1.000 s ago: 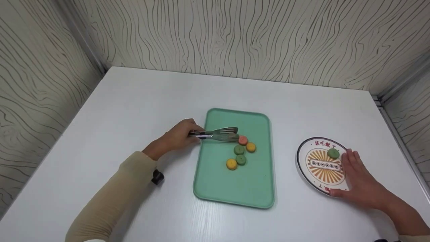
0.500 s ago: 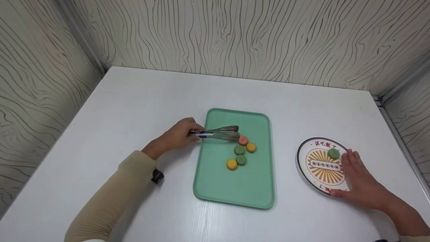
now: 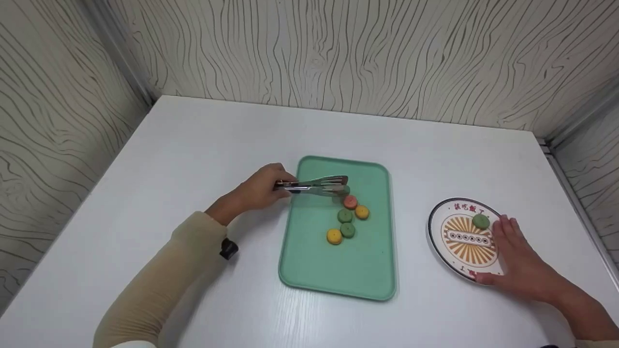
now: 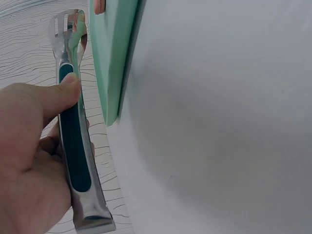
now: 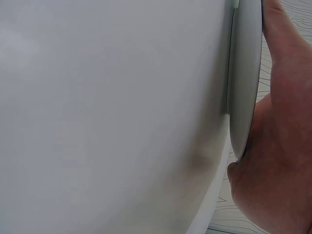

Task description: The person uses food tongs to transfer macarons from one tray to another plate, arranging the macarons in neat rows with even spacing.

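My left hand (image 3: pixel 263 187) grips a pair of metal tongs (image 4: pixel 75 141), thumb along the teal handle strip. The slotted tong ends reach over the upper part of a green tray (image 3: pixel 333 270), jaws apart, just beyond a pink macaron (image 3: pixel 350 202). Beside that macaron on the tray are a yellow macaron (image 3: pixel 361 211), two green ones, the upper green macaron (image 3: pixel 345 215) touching the lower, and another yellow macaron (image 3: pixel 334 236). My right hand (image 3: pixel 524 268) rests with straight, spread fingers at the right rim of a patterned plate (image 3: pixel 437 237). One green macaron (image 3: pixel 481 221) sits on that plate.
Tray and plate stand apart on a white table (image 3: pixel 232 130), the plate to the right. Wood-grain panels (image 3: pixel 314 53) rise behind the table and along both sides.
My left hand has shifted slightly up and to the right with the tongs, and their ends now sit farther up from the pink macaron. The right hand, plate and macarons have stayed put.
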{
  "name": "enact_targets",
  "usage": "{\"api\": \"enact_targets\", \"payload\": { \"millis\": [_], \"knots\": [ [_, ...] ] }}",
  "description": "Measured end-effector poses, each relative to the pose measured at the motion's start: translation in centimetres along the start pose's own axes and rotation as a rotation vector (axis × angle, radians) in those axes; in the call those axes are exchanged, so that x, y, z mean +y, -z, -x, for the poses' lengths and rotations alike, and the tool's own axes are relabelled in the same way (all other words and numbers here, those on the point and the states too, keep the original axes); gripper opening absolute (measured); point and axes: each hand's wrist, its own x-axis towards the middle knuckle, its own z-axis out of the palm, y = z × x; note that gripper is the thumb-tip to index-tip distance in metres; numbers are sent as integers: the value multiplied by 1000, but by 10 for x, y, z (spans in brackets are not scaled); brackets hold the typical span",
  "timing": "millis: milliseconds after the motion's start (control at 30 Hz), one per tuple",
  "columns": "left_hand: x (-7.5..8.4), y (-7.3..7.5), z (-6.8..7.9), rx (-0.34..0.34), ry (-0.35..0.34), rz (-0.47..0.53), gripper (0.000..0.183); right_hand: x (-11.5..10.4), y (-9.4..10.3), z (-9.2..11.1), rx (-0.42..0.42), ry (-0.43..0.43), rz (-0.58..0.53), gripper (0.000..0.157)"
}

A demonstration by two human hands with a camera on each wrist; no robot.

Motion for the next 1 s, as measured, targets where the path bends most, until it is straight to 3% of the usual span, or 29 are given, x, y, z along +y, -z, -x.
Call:
{"api": "enact_targets", "payload": {
  "millis": [433,1000],
  "knots": [
    [13,1,-13,-12,-26,-13,21,-2,0,1,-29,-34,-8,122],
    [28,-2,-32,-50,-4,-65,26,0,-1,-1,-5,1,-10,122]
  ]
}}
